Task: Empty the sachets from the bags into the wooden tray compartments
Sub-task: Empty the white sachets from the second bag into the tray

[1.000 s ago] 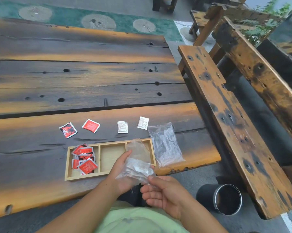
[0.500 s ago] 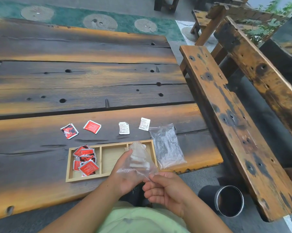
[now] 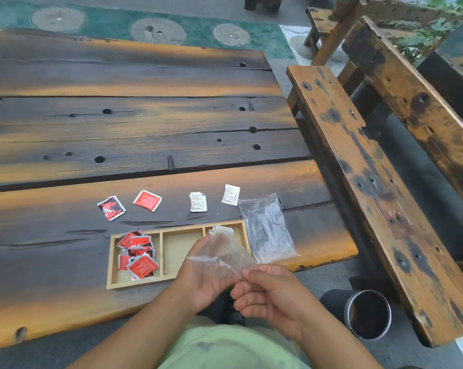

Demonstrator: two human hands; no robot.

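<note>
- Progress, my read: about a third done. The wooden tray (image 3: 134, 284) sits at the near edge of the table (image 3: 145, 123). Its left compartment holds a pile of red sachets (image 3: 137, 254). The middle compartment (image 3: 181, 249) is bare.
- Right compartment is mostly hidden behind the bag in hand (image 3: 222, 251). I can't tell if anything has landed in it.
- That bag is clear plastic, held over the tray's right end. It looks near-flat and see-through; I can't make out sachets inside it now.
- A second clear bag (image 3: 266, 230) lies flat on the table, just beside the tray's right edge. It looks empty, or nearly so.
- Loose on the table beyond the tray: two red sachets (image 3: 147, 200) on the left, two white sachets (image 3: 198, 201) on the right, all apart from each other and outside the tray. My guess is they need sorting in too.
- Left hand (image 3: 206, 275): partly curled, palm up under the bag, fingers closed on its lower left part.
- Right hand (image 3: 270, 294): thumb and fingers pinched together on the bag's near corner, other fingers curled in. The two hands are close, almost touching, both on the same bag.
- Left to do, as I judge it: confirm this bag is empty, set it aside, deal with the four loose sachets.
- A metal cup (image 3: 368, 314) stands on the ground to the right, by the bench (image 3: 358, 169). Not involved.
</note>
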